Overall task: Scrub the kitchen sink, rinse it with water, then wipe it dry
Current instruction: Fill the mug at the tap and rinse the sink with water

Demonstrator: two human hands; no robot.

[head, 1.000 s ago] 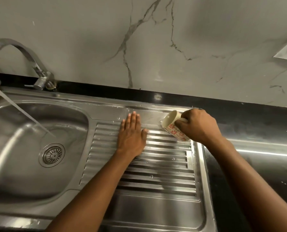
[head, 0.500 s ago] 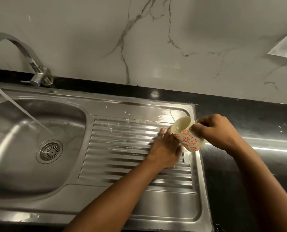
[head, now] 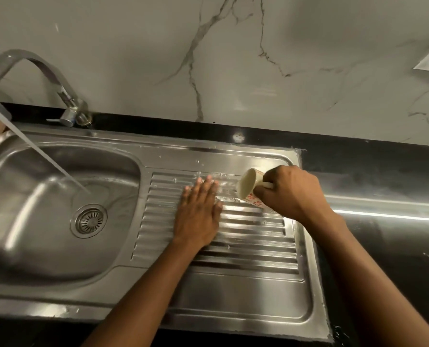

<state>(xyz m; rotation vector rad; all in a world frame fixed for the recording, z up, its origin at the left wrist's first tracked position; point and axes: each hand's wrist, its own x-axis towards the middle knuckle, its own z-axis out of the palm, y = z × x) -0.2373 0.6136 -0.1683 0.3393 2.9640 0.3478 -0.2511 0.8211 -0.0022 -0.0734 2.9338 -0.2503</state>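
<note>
My left hand (head: 198, 216) lies flat, fingers straight, on the ribbed drainboard (head: 253, 249) of the steel sink (head: 58, 246). My right hand (head: 289, 194) grips the handle of a cup (head: 248, 185) (cream inside, red flowers outside), tipped on its side, spilling water (head: 224, 187) by my fingertips. The tap (head: 46, 78) runs into the basin.
</note>
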